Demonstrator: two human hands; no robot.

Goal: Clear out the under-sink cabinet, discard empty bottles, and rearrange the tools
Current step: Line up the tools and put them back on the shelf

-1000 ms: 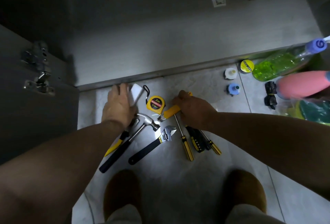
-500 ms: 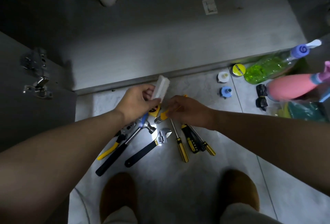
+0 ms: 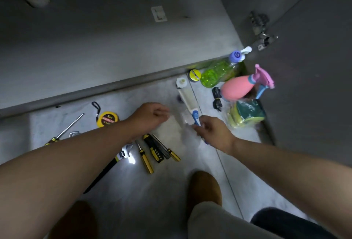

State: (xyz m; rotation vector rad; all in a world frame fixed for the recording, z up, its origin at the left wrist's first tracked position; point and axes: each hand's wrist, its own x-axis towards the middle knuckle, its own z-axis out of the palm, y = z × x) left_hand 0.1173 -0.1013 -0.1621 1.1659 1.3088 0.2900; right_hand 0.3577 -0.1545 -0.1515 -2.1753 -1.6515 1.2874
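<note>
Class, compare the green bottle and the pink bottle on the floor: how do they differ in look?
The green bottle is see-through with green liquid inside; the pink bottle is opaque. The green bottle has a round purple cap with a white spout; the pink bottle has a pink trigger sprayer. Both sit on the floor near each other.

Brown slippers [image 3: 206, 187], light grey trousers [image 3: 219, 221]

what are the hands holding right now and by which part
The right hand grips the scrub brush by its blue handle, bristle head pointing away. The left hand seems to hold nothing, though it is blurred.
</note>
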